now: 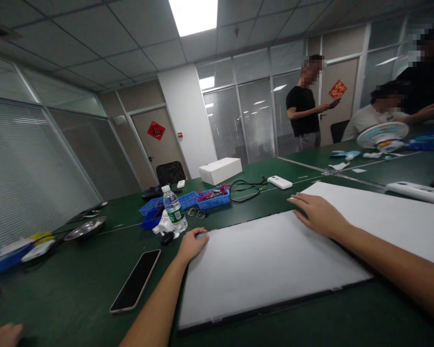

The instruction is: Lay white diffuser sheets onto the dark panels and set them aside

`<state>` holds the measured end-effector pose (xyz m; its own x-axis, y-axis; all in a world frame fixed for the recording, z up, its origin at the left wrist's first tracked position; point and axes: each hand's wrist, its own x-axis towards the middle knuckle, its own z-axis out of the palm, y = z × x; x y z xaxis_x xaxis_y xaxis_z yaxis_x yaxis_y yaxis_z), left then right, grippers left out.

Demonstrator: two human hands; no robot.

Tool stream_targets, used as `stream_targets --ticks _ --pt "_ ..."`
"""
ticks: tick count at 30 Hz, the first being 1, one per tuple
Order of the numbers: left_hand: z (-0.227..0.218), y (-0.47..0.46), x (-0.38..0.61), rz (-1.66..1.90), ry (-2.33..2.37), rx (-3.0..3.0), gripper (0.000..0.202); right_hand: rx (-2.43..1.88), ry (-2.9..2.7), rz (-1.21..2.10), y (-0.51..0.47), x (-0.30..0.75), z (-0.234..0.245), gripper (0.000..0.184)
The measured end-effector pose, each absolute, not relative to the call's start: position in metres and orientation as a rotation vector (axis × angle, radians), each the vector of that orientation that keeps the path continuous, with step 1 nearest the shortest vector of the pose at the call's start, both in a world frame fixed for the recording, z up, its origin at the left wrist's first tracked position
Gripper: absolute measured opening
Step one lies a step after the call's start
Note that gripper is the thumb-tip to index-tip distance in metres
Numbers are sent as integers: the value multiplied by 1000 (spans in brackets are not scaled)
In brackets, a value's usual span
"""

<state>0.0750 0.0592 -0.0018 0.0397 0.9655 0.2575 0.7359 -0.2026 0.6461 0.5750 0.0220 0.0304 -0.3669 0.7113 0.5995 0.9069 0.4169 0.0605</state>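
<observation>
your left hand (pixel 192 246) curls at the white panel's edge, can't tell if pinching; right hand (pixel 320 216) loose, fingers extended, likely steadying the white panel (pixel 267 265).

1 overexposed ceiling panel (pixel 193 17) glares above the dim scene, reflecting in glass partitions (pixel 255 120).

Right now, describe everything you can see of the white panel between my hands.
The white panel is a flat, smooth-looking rectangle with thin dark edging, plainest along the near side, where small tabs show. Its exact material can't be told. It lies flat on the green table. The left hand touches its far left corner; the right hand is at its far right.
</observation>
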Motion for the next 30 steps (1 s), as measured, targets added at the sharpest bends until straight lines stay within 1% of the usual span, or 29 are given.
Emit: stream_targets --ticks 2,5,10,12,17,20,22,25,30 --pt "0 58 74 944 1731 1996 27 -1749 -2013 -530 42 620 14 58" --pt "2 56 72 938 1749 2003 26 -1958 -1920 -412 50 663 -3 61" --pt "5 51 72 963 1745 1992 23 -1967 -1993 -293 36 661 -3 53" --pt "5 49 72 971 1753 1982 21 -1967 -1999 -296 30 649 0 49" --pt "6 43 70 986 1760 1943 20 -2015 -1947 -325 19 631 4 32" --pt "5 43 66 1068 1704 1852 23 -2043 -1917 -337 11 623 7 28" --pt "4 43 63 1134 1642 1804 27 -2074 -1890 -345 5 618 11 28" --pt "3 43 59 1182 1580 1775 32 -2126 -1845 -361 -6 611 22 33" --pt "5 39 55 1243 1460 1738 41 -2126 -1847 -421 -23 588 50 39"
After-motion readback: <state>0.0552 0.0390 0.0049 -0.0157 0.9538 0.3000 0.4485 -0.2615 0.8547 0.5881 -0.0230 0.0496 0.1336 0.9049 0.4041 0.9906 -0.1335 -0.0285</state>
